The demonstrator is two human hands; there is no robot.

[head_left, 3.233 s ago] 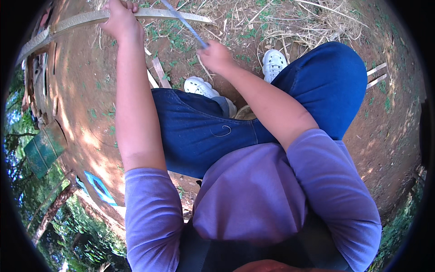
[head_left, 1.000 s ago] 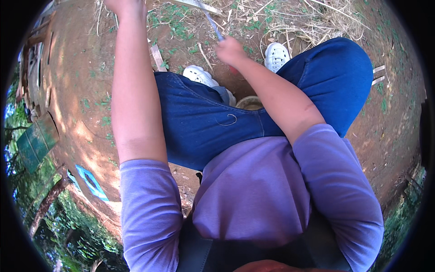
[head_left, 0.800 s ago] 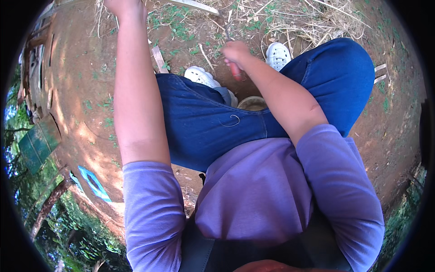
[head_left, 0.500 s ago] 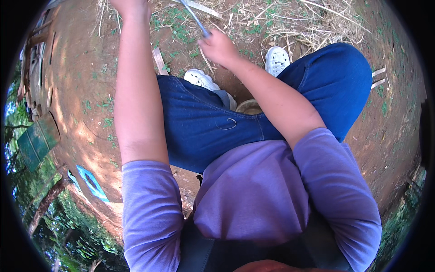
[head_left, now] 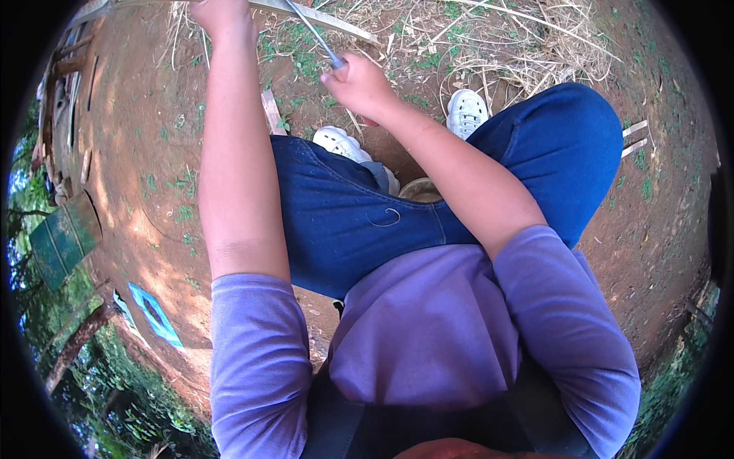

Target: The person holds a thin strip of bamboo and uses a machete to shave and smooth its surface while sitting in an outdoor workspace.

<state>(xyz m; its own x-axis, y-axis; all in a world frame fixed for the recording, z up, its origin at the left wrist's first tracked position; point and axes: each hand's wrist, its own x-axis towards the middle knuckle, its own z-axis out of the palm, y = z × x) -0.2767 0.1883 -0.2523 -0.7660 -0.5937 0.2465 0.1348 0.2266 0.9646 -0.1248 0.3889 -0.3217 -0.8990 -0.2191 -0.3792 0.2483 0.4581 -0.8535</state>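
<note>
At the top edge, partly cut off, my left hand [head_left: 223, 18] is closed at a long pale wooden strip [head_left: 325, 21], which looks like split bamboo. Its fingertips are hidden. My right hand [head_left: 359, 86] makes a fist around the handle of a thin, long-bladed metal tool [head_left: 315, 32], perhaps a knife. The blade slants up and left across the strip, and its far end leaves the picture. A reddish-brown end, possibly the handle's, peeks out below the fist.
My white clogs [head_left: 466, 112] stand on bare earth, with a low round seat [head_left: 420, 190] partly showing between my legs. Dry shavings [head_left: 535, 42] lie heaped ahead at right. A short slat [head_left: 271, 112] is near my left foot. Farther left is a green panel [head_left: 65, 239].
My right hand has shifted slightly left and down with the tool. My left hand and the strip have come slightly lower in the picture.
</note>
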